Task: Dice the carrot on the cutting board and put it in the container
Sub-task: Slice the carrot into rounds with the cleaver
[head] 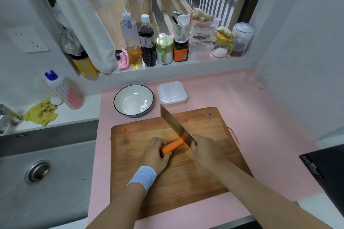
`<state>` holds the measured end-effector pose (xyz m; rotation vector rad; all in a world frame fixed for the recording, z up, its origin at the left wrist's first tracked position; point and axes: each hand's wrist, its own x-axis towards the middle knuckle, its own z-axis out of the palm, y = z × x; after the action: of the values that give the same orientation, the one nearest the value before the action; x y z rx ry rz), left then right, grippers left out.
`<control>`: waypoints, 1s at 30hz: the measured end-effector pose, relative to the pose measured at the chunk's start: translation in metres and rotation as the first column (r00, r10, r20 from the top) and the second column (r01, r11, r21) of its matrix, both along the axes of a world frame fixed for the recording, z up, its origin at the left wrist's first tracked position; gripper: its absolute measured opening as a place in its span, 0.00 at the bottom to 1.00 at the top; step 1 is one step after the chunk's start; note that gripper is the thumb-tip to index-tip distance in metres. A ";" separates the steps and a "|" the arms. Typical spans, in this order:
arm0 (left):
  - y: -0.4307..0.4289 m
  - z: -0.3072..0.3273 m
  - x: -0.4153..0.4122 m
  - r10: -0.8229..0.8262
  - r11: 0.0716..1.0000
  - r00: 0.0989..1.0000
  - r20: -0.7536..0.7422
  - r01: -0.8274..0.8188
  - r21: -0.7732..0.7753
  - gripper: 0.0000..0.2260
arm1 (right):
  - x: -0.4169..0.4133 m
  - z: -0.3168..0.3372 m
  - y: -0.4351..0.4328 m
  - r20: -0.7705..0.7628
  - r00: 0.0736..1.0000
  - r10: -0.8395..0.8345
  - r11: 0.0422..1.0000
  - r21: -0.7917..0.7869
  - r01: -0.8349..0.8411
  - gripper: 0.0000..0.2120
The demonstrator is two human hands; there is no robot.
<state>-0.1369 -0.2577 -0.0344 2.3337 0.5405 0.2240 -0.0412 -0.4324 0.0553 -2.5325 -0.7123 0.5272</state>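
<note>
An orange carrot (172,146) lies on the wooden cutting board (204,173). My left hand (156,154) presses down on its near end, with a blue band on the wrist. My right hand (203,149) grips the handle of a cleaver (176,126), whose blade cuts into the carrot's far end. A small carrot bit (123,129) rests at the board's far left corner. A white bowl with a dark rim (133,100) and a white square container with its lid on (172,94) stand just behind the board.
The board lies on a pink mat (260,117). A steel sink (46,169) is to the left, with a yellow cloth (41,112) behind it. Bottles and jars (149,42) line the window sill. A black appliance (325,169) sits at the right edge.
</note>
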 end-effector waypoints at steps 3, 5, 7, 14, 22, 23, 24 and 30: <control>-0.001 0.000 0.002 0.017 1.000 1.000 0.012 -0.017 -0.005 0.10 | -0.010 0.006 0.006 -0.009 1.000 0.020 1.000 0.015 -0.020 0.10; -0.001 -0.001 0.003 0.032 0.999 0.999 0.013 -0.032 -0.021 0.09 | -0.016 0.008 0.008 -0.016 0.999 0.027 0.999 0.017 -0.027 0.11; 0.000 -0.001 0.004 0.045 0.998 0.999 0.014 -0.045 -0.050 0.09 | -0.021 0.009 0.009 -0.026 0.999 0.032 0.999 0.014 -0.032 0.11; 0.003 -0.001 0.006 0.113 0.985 0.993 0.022 -0.109 -0.134 0.11 | -0.033 0.014 0.011 -0.022 1.000 0.007 0.998 -0.068 -0.008 0.09; 0.001 0.004 0.006 0.152 0.972 0.988 0.014 -0.147 -0.186 0.11 | -0.042 0.022 0.019 -0.034 0.999 -0.019 0.989 -0.144 0.014 0.06; 0.000 0.004 0.006 0.155 0.971 0.988 0.014 -0.150 -0.187 0.11 | -0.041 0.022 0.020 -0.046 0.999 -0.025 0.989 -0.149 0.018 0.06; 0.000 0.004 0.006 0.158 0.970 0.987 0.011 -0.153 -0.186 0.12 | -0.040 0.023 0.021 -0.058 0.998 -0.030 0.988 -0.153 0.021 0.06; 0.000 0.007 0.007 0.168 0.962 0.986 -0.004 -0.165 -0.217 0.11 | -0.030 0.027 0.026 -0.143 0.989 -0.026 0.978 -0.206 -0.004 0.07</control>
<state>-0.1299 -0.2578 -0.0269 2.0751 0.7185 0.2470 -0.0713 -0.4060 0.0823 -2.6515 -0.6176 0.8102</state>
